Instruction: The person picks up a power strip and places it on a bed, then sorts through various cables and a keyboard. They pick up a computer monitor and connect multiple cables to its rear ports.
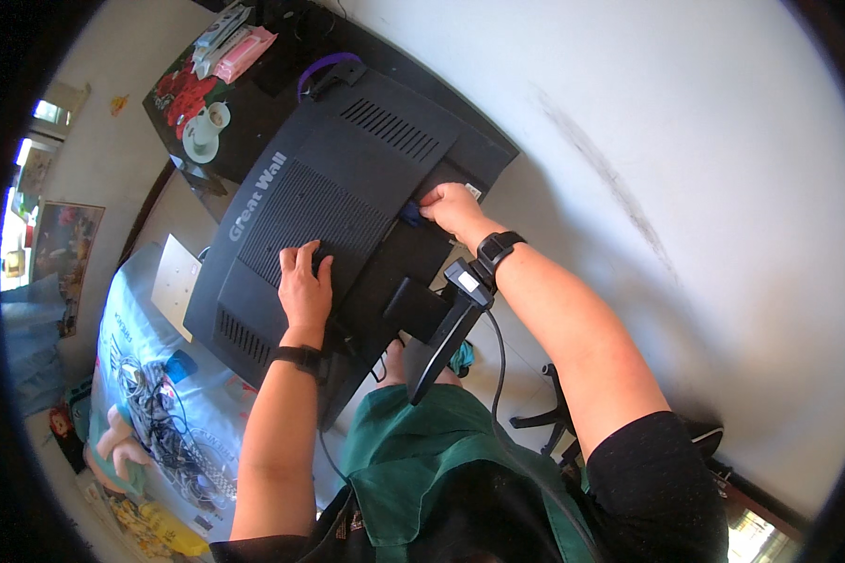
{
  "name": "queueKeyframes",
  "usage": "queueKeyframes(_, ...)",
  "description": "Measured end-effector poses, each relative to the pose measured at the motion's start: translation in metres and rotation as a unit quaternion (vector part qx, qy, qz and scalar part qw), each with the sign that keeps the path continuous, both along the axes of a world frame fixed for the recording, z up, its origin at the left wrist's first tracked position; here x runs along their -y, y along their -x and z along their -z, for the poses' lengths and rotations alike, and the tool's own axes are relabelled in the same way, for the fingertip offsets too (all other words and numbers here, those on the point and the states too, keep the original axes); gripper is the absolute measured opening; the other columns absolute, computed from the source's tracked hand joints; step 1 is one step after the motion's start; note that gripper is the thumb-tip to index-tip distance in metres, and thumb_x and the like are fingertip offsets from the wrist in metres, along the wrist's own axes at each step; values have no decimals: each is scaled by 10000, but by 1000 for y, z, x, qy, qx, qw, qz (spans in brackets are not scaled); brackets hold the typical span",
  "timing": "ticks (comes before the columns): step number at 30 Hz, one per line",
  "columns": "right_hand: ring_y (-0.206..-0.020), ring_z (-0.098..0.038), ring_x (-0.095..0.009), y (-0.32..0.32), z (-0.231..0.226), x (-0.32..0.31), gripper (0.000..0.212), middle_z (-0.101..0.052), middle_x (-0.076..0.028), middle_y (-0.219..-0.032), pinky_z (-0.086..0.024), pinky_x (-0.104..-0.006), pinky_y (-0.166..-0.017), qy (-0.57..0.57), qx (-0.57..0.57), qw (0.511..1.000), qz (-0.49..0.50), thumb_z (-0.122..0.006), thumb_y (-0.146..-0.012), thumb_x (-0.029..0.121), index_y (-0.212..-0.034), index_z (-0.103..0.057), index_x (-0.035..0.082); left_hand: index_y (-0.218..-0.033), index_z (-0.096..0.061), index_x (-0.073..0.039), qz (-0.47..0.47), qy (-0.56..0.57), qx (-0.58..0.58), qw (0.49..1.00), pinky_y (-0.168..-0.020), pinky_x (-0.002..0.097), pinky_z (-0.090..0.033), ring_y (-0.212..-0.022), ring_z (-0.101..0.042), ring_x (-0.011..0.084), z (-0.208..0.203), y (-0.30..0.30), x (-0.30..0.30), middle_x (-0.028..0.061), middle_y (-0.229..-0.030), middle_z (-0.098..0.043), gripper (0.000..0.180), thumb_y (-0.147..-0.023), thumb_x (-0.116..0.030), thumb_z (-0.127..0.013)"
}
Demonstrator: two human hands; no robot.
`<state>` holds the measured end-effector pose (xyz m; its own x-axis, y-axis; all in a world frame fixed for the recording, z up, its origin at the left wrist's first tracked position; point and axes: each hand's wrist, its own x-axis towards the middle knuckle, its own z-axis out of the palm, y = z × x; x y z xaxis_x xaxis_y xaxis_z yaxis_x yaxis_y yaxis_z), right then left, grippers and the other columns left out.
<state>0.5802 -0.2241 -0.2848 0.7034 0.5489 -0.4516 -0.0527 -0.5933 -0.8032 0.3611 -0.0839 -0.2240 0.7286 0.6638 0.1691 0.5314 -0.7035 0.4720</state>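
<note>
A black flat monitor (347, 159) lies tilted with its vented back toward me, resting against a dark desk. My left hand (305, 281) presses flat on the monitor's back near the lower vent grille, fingers spread. At the monitor's right edge, my right hand (453, 206) pinches a small blue plug (410, 214) by the port area. The monitor's black stand (441, 328) hangs below it, over my lap. A black cable (498, 357) runs down from near my right wrist.
The dark desk (244, 103) holds a cup on a saucer (207, 127), a pink packet (244, 52) and a flowered cloth. A bed with a printed sheet and a tangle of cables (160, 413) lies to the left. A white wall (676, 188) and a chair base (545, 413) are on the right.
</note>
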Motion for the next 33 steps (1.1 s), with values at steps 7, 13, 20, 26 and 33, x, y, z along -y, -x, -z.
queueKeyframes(7,-815,-601,-282,-2,13,-5,208,-632,-155,-836,-461,-345,-707,58,27,998,-9,-654,-659,153,-832,-647,36,-995,-543,-95,-2,4,-8,1000,-644,356,-472,-800,-547,269,-2,-2,1,90,-925,-480,254,-765,-192,-589)
queueKeyframes(13,-733,-591,-197,5,-15,0,211,-630,-113,-785,-451,-302,-658,87,32,993,-71,-645,-685,85,-873,-625,-8,-995,-543,-94,-3,4,-7,1000,-657,354,-476,-812,-548,270,1,0,-2,92,-929,-482,253,-765,-189,-587)
queueKeyframes(20,-739,-588,-196,11,-14,2,175,-635,-107,-792,-446,-309,-663,74,-26,997,26,-648,-696,109,-843,-641,14,-983,-546,-96,-5,10,0,1000,-639,349,-474,-794,-547,266,-2,-1,1,85,-923,-484,240,-763,-183,-591)
queueKeyframes(26,-767,-602,-262,29,-19,-4,210,-625,-151,-782,-447,-336,-676,124,86,987,55,-589,-747,205,-848,-633,27,-984,-547,-93,-7,10,11,1000,-627,343,-474,-778,-550,256,-2,0,0,81,-917,-487,241,-763,-176,-593)
queueKeyframes(33,-887,-566,-332,37,-29,-12,226,-604,-185,-916,-444,-394,-759,174,98,978,67,-534,-790,196,-908,-622,25,-980,-552,-90,-15,22,13,1000,-624,348,-475,-771,-552,254,0,2,-1,80,-912,-488,235,-764,-172,-593)
